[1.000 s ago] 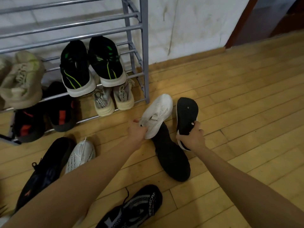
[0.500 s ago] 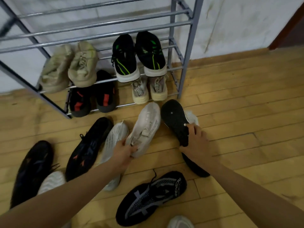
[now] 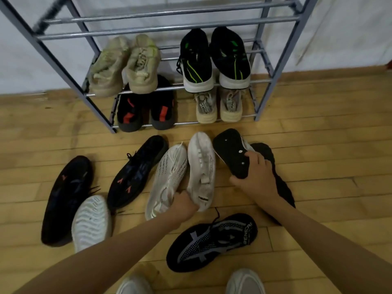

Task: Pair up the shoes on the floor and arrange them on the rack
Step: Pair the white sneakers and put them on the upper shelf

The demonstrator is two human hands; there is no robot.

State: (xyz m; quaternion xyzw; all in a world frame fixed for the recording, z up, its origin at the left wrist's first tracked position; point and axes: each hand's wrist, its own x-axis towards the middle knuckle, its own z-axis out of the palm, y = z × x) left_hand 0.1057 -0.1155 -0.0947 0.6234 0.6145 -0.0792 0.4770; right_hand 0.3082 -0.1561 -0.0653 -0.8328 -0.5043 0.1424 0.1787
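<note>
My left hand (image 3: 184,205) grips the heel of a white sneaker (image 3: 202,166), which lies beside a matching white knit sneaker (image 3: 167,177) on the floor. My right hand (image 3: 253,177) holds a shoe with a black sole (image 3: 231,151) turned up; a black shoe (image 3: 280,179) lies under and behind that hand. The grey metal rack (image 3: 284,58) stands against the wall. It carries a beige pair (image 3: 127,64), a black-and-green pair (image 3: 214,58), a black-and-red pair (image 3: 146,109) and a cream pair (image 3: 218,107).
Loose on the wooden floor: two black sneakers with orange marks (image 3: 137,170) (image 3: 65,198), a white shoe sole-up (image 3: 91,223) and a black-and-grey knit shoe (image 3: 212,240). White shoe toes (image 3: 245,281) show at the bottom edge. The rack's upper shelves hold nothing.
My left hand carried the white sneaker leftward and set it beside the other white one. My right hand kept hold of the black-soled shoe. The view swung left.
</note>
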